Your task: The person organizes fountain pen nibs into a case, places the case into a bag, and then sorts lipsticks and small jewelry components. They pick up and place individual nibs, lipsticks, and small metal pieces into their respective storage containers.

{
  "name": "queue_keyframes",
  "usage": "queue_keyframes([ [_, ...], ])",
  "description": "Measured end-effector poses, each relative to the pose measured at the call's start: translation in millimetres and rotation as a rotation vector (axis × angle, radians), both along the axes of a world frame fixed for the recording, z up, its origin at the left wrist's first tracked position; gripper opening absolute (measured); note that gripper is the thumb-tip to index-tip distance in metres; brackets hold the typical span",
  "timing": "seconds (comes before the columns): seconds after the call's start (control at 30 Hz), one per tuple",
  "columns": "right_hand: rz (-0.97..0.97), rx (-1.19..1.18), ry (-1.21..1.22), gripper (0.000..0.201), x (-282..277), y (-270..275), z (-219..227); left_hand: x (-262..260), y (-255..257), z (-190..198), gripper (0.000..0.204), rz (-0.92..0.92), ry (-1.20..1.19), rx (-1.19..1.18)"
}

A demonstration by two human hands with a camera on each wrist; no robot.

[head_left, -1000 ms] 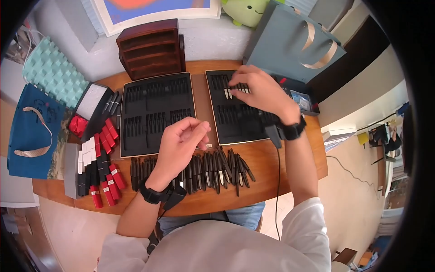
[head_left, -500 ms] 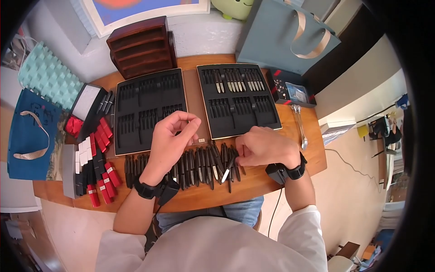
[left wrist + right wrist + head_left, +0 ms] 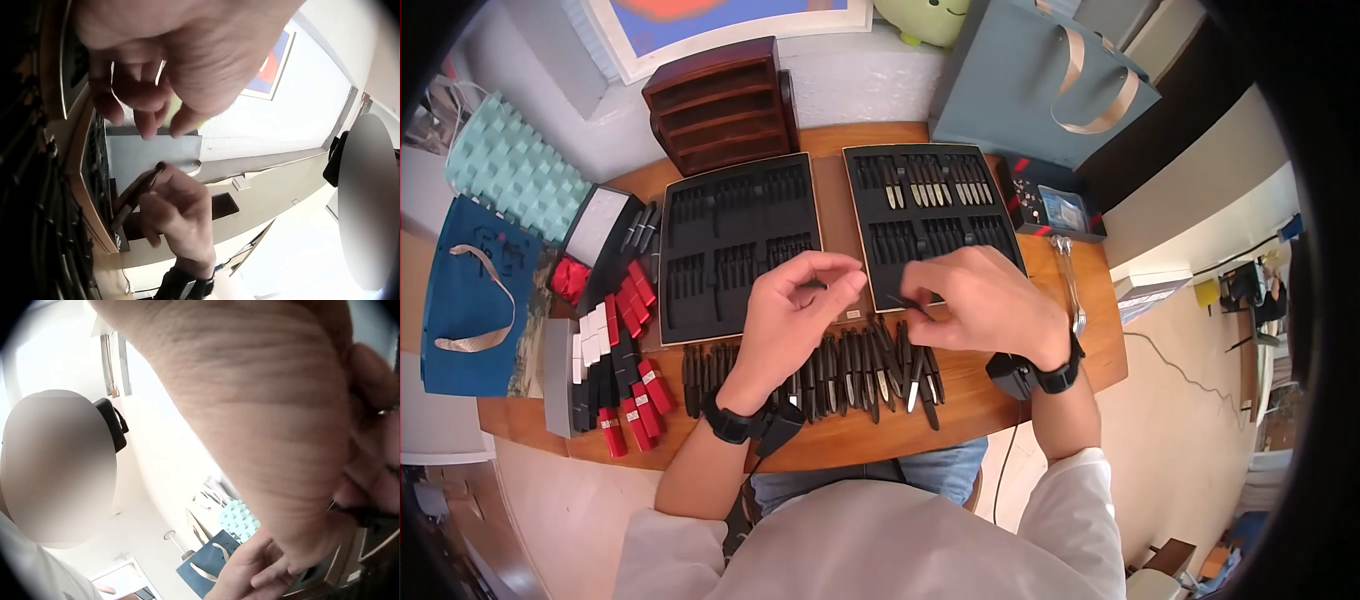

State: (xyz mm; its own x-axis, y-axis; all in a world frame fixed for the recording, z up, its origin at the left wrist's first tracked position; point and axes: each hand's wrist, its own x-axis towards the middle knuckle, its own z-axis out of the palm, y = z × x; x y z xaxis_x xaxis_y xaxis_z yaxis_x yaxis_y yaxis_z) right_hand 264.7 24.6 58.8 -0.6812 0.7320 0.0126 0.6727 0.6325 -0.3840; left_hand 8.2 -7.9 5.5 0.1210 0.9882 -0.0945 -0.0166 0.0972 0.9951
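In the head view, my right hand pinches a slim dark pen-shaped stick between thumb and fingers. It hovers at the front edge of the right black slotted tray. That tray's top row holds several sticks with pale ends. My left hand, fingers loosely curled, holds nothing and hangs over the front corner of the left black tray. Below both hands, a long row of dark sticks lies side by side on the table, partly hidden by the left forearm.
Red, white and black small boxes lie at the left beside a blue paper bag. A wooden shelf rack and a large grey-blue bag stand behind. Forks and spoons and a dark box sit right.
My right hand came back from the right tray's top row to the right end of the loose row, then rose with a stick toward the tray's front. The left hand stays put.
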Motion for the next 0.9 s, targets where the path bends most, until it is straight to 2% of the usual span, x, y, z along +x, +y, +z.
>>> queue_keyframes([
  [0.07,0.081,0.154,0.323,0.018,-10,6,-9,1,-2,-2,0.024,-0.107,-0.087,0.108],
  [0.1,0.08,0.191,0.329,0.02,-12,7,-13,-1,0,-10,0.027,-0.161,-0.12,0.114],
  [0.13,0.088,0.193,0.332,0.02,-15,9,-20,-1,2,-11,0.027,-0.154,-0.116,0.117],
  [0.2,0.079,0.348,0.493,0.024,-19,12,-34,1,3,-13,0.024,-0.093,-0.152,0.151],
  [0.4,0.077,0.35,0.751,0.032,-5,17,-49,-8,5,-9,0.022,-0.053,-0.228,0.168],
  [0.47,0.075,0.358,0.764,0.033,-3,16,-48,-6,3,-8,0.024,-0.069,-0.252,0.194],
  [0.53,-0.039,0.253,0.84,0.034,-3,11,-47,-6,2,-7,0.024,-0.075,-0.246,0.203],
  [0.9,-0.027,0.225,0.88,0.036,-3,13,-52,-9,3,-7,0.022,-0.052,-0.224,0.259],
])
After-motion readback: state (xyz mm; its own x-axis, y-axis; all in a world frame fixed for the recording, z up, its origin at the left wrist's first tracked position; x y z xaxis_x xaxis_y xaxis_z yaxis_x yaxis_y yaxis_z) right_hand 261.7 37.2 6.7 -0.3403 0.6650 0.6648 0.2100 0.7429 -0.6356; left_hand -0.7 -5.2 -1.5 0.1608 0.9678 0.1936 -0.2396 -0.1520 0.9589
